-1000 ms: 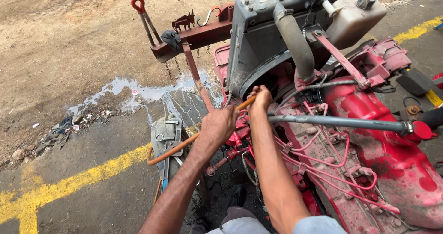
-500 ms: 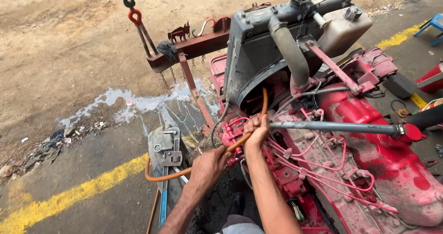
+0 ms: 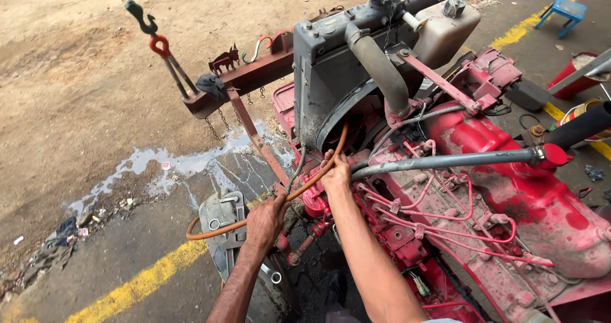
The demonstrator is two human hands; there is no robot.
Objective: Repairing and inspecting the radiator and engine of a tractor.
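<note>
A red tractor engine (image 3: pixel 484 215) with thin red fuel lines fills the right half of the head view. In front of it stands a grey radiator (image 3: pixel 331 68) with a grey hose (image 3: pixel 382 68). An orange hose (image 3: pixel 305 183) runs from a loop at lower left up behind the radiator's fan shroud. My left hand (image 3: pixel 266 220) grips this orange hose low down. My right hand (image 3: pixel 336 173) holds the same hose higher, close against the engine's front. A grey steel rod (image 3: pixel 445 162) with a red end knob crosses just right of my right hand.
A red hitch bar (image 3: pixel 242 78) with a hook and chains juts left of the radiator. Water is spilled on the asphalt (image 3: pixel 165 164) near a yellow painted line (image 3: pixel 140 285). A white tank (image 3: pixel 445 33) sits by the radiator. A blue stool (image 3: pixel 563 10) stands far right.
My view has tilted up and to the right. My right hand has pushed the orange hose further up behind the radiator shroud, and my left hand has slid lower along it.
</note>
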